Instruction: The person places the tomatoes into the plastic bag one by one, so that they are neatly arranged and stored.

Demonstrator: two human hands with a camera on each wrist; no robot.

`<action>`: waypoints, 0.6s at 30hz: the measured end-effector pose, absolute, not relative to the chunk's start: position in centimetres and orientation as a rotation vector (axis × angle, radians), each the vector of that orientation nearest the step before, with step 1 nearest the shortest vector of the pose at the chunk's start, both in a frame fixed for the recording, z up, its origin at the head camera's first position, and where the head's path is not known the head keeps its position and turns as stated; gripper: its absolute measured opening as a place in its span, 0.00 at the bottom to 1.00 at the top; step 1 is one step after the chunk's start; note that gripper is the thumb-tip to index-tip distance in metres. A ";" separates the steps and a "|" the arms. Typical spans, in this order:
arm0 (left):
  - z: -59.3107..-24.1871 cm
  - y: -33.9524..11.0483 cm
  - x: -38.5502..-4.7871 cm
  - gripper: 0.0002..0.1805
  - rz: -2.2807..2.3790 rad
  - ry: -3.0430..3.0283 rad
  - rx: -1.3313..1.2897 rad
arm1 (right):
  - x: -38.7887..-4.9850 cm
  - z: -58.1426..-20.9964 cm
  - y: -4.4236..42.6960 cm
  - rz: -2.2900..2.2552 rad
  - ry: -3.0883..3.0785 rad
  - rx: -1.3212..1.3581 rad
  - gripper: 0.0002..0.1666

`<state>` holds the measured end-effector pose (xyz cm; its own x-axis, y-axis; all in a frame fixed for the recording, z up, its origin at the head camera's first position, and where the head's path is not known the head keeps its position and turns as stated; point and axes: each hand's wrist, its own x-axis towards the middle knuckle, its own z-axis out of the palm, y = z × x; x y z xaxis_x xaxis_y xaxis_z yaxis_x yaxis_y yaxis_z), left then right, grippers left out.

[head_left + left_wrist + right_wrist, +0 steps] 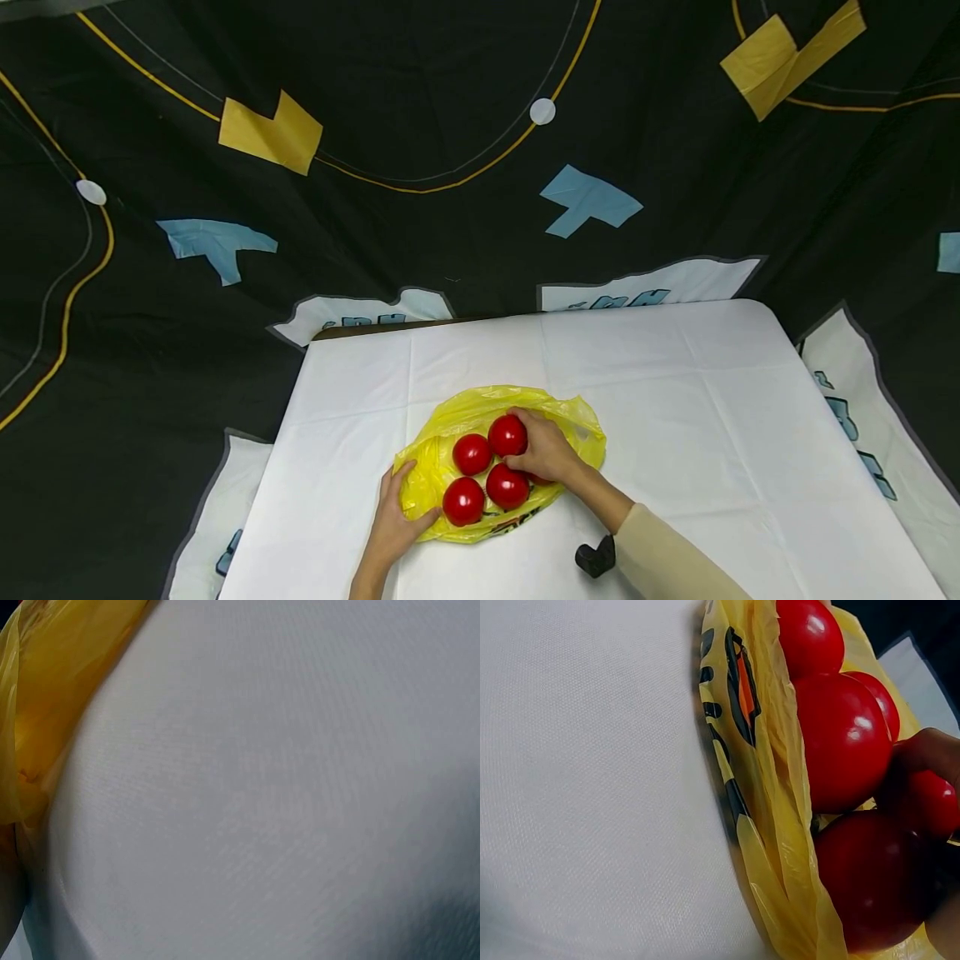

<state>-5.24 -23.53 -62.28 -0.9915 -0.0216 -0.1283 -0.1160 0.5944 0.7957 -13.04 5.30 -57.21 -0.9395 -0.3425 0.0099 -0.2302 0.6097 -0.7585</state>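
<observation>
A yellow plastic bag [487, 402] lies spread open on the white-covered table, with several glossy red balls in it. My right hand [551, 454] reaches over the bag and grips the upper red ball [506, 435] between thumb and fingers; this held ball [934, 802] is partly behind the hand in the right wrist view. Beside it sit another red ball [472, 454] and, nearer me, two more. One further ball is mostly hidden under the right hand. At the bag's left edge, my left hand [397, 517] holds the plastic with thumb and fingers apart.
The white tablecloth [675, 400] surrounds the bag. A small black object [595, 557] is by the right sleeve [667, 550]. Behind the table hangs a dark cloth [420, 242] with yellow and blue shapes.
</observation>
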 end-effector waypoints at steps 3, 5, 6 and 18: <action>-62.2 -23.5 -5.2 0.50 1.364 2.711 -0.115 | -13.1 -57.3 5.2 -1.225 2.696 -0.474 0.45; -62.2 -23.5 -5.2 0.50 1.363 2.710 -0.116 | -13.2 -57.4 5.2 -1.209 2.698 -0.467 0.45; -62.2 -23.5 -5.2 0.50 1.362 2.710 -0.117 | -13.2 -57.4 5.2 -1.201 2.699 -0.463 0.45; -62.3 -23.6 -5.2 0.50 1.381 2.704 -0.115 | -13.6 -57.3 5.0 -1.099 2.733 -0.459 0.33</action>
<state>-5.16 -23.57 -62.26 -0.9918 -0.0202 -0.1261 -0.1140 0.5853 0.8028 -13.63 5.04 -57.30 -0.9400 -0.3394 -0.0337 -0.2216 0.6830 -0.6960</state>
